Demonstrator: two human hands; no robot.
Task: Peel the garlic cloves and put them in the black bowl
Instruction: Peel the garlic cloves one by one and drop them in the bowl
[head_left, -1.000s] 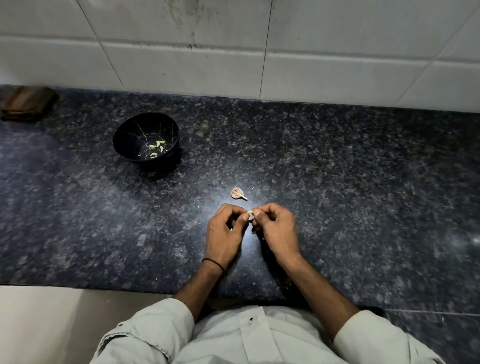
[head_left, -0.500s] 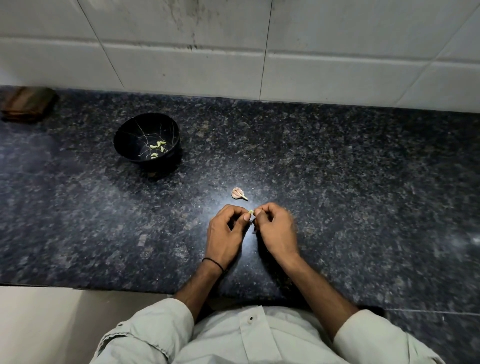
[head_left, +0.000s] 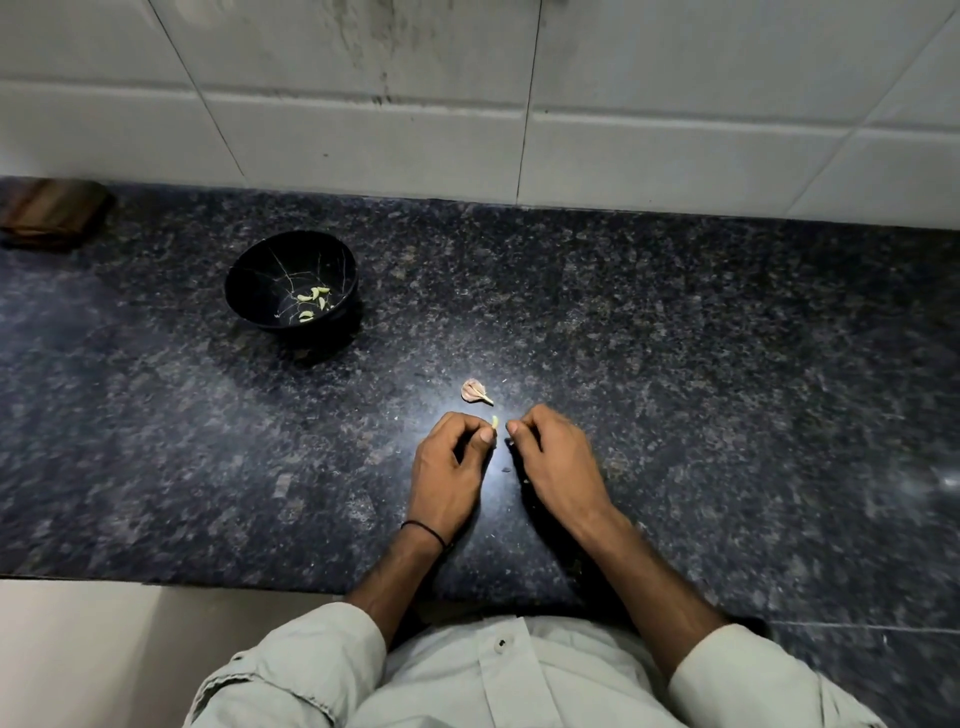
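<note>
My hands just split apart: left hand pinches the clove w/ thumb & forefinger, right hand pulled off, curled, can't tell if it holds anything. Looks peeled, so next it goes in the black bowl, well off to the left

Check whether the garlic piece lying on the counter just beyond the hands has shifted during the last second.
No. The garlic piece sits where it did, at the same offset below and to the right of the black bowl.
</note>
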